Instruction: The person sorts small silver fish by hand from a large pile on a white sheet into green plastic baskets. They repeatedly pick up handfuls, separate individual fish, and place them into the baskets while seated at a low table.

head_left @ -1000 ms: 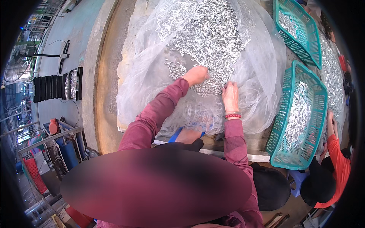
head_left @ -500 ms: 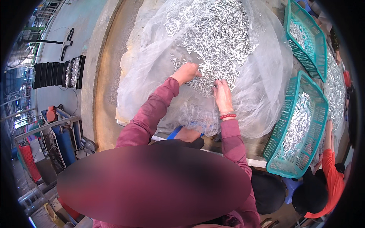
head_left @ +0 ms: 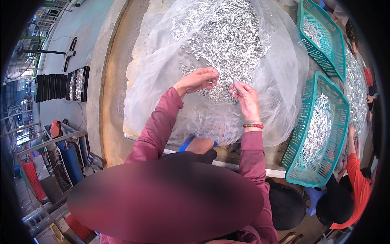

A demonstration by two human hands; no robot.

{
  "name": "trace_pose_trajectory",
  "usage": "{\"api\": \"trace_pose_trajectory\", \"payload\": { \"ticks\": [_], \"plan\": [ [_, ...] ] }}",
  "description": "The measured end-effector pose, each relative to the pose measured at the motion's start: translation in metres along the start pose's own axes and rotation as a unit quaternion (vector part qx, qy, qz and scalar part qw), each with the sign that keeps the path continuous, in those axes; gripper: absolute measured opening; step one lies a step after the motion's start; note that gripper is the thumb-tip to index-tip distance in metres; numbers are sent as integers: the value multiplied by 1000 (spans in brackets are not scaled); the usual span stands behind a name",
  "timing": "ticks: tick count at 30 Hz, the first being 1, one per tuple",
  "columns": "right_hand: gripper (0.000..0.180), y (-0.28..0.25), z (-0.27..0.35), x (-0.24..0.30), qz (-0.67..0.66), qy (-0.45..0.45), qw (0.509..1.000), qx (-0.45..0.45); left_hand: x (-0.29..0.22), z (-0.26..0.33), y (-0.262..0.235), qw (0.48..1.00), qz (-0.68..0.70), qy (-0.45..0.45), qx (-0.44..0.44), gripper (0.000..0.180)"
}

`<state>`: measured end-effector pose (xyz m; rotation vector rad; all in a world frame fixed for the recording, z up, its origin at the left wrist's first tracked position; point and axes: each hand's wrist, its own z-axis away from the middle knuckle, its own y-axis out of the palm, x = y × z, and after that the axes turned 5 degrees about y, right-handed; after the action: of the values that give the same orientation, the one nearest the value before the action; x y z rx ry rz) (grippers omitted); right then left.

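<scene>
Left hand: left hand (head_left: 198,80) curled, fingertips pinching small silver pieces at the near edge of the pile of silver pieces (head_left: 223,36).
Right hand: right hand (head_left: 245,97) just right of it, fingers pinching one piece.
Pile: on clear plastic sheet (head_left: 276,81).
Basket: teal basket (head_left: 321,130) right of the pile.

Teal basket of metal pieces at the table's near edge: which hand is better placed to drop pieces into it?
Probably the right hand. It hovers over the pile of small metal pieces, on the side nearer the teal basket; the left hand would have to cross over.
</scene>
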<state>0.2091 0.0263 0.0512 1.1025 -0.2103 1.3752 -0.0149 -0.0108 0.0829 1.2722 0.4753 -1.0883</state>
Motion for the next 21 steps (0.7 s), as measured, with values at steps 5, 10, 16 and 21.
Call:
{"api": "trace_pose_trajectory", "payload": {
  "ticks": [5, 10, 16, 21],
  "plan": [
    [13, 0, 6, 13, -64, 23, 997, 42, -17, 2, 10, 986, 118, 57, 101, 20],
    [8, 0, 0, 8, -97, 21, 994, 52, -8, -9, 2, 994, -103, -29, -19, 23],
    [11, -2, -8, -3, 12, -78, 996, -34, 40, -19, -11, 739, -668, 87, 26, 13],
    [18, -2, -4, 6, -117, -2, 993, -25, 53, -29, -18, 699, -712, 70, -11, 11]
  ]
}}
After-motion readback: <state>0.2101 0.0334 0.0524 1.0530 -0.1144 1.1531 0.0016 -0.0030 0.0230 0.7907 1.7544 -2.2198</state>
